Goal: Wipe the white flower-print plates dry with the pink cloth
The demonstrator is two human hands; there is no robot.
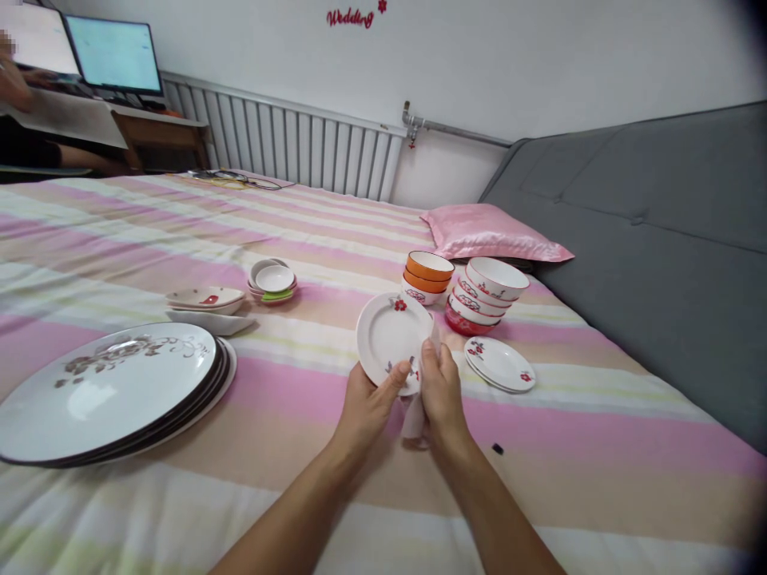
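Note:
A small white plate (392, 335) with red flowers is tilted up above the bed in front of me. My left hand (375, 399) grips its lower edge, thumb on the face and fingers behind. A pale thin cloth or tissue (415, 423) is bunched in my right hand (442, 383), which presses it around the plate's right rim. To the right of my hands, a short stack of matching plates (502, 364) lies on the striped sheet. Behind them stand stacked orange bowls (429, 271) and a taller pile of white and red bowls (488, 294).
Large oval plates (132, 383) are piled at the left, near boat-shaped dishes (207, 300) and nested small bowls (274, 279). A pink pillow (488, 231) lies by the grey headboard (635, 224). A small black object (498, 449) rests at right. A person sits at a desk, far left.

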